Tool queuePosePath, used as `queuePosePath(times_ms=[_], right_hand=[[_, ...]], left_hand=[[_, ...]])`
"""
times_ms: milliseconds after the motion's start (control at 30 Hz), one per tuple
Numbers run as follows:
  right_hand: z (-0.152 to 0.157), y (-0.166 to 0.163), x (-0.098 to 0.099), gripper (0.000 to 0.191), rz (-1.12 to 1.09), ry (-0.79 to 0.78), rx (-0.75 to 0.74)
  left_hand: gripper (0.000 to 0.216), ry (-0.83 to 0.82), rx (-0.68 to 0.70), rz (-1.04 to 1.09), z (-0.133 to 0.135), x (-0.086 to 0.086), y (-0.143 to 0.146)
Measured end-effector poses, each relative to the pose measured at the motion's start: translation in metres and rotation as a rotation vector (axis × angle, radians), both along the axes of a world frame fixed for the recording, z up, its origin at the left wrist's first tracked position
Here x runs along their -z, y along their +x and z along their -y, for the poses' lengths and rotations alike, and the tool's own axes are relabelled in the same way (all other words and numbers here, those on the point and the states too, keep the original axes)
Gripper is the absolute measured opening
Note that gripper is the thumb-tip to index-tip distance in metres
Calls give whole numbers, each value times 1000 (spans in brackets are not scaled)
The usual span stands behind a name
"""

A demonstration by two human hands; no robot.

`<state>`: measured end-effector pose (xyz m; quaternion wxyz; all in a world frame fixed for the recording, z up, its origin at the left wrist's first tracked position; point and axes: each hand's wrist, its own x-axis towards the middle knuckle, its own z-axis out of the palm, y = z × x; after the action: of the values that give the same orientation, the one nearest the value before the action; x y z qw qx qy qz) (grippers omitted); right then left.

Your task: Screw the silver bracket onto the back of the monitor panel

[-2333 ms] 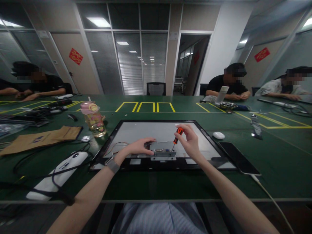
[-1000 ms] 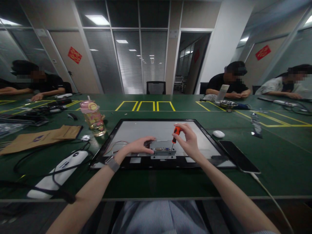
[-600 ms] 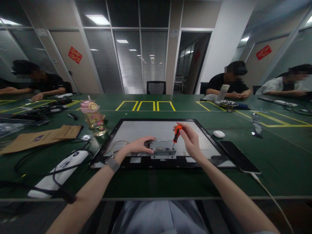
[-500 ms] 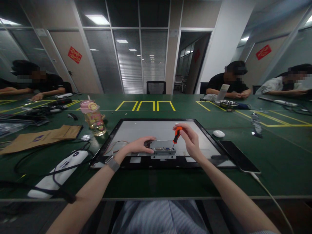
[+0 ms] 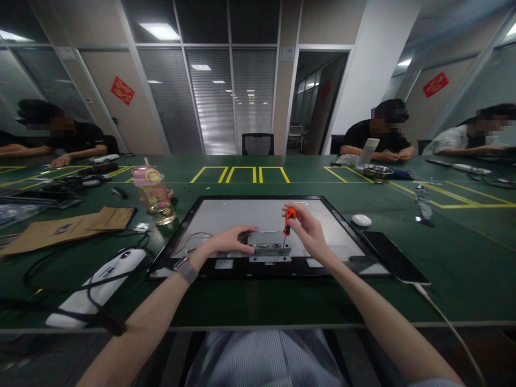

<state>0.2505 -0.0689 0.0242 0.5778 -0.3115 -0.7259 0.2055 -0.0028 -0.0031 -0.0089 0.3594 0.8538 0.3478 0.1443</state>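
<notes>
A flat monitor panel (image 5: 226, 214) lies back-up on the green table (image 5: 258, 301) in front of me. Near its front edge sits a small grey metal port bracket (image 5: 269, 246). My left hand (image 5: 229, 242) rests flat on the panel, fingers on the bracket's left end. My right hand (image 5: 307, 231) pinches the orange handle of a small screwdriver (image 5: 287, 224). The screwdriver stands nearly upright with its tip down on the bracket's right side. A watch sits on my left wrist.
A black phone (image 5: 393, 257) with a white cable lies right of the panel, a white mouse (image 5: 362, 220) behind it. A pink bottle (image 5: 153, 195), brown paper bag (image 5: 72, 226), and white device (image 5: 97, 287) wrapped in black cables lie left. Other people sit at the table's far corners.
My right hand has turned the screwdriver handle between its fingers, and the tool now stands a little more upright. My left hand has stayed put on the bracket.
</notes>
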Motion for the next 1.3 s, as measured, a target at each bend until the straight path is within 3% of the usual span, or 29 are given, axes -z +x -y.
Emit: queuePosePath(times_ms=[167, 333, 433, 567, 767, 1300], right_hand=[[-1, 2, 1, 35, 166, 167, 201], [-2, 5, 7, 44, 209, 290, 259], [-3, 4, 10, 41, 15, 226, 260], [-3, -3, 13, 34, -162, 97, 155], [-3, -13, 21, 30, -70, -34, 14], [-1, -14, 16, 31, 34, 50, 41]], left_hand=[[72, -5, -5, 7, -1, 2, 0], [70, 13, 2, 8, -2, 3, -1], [70, 19, 2, -4, -1, 2, 0], [70, 18, 0, -1, 0, -1, 0], [70, 7, 1, 10, 1, -1, 1], [68, 12, -2, 7, 3, -2, 2]])
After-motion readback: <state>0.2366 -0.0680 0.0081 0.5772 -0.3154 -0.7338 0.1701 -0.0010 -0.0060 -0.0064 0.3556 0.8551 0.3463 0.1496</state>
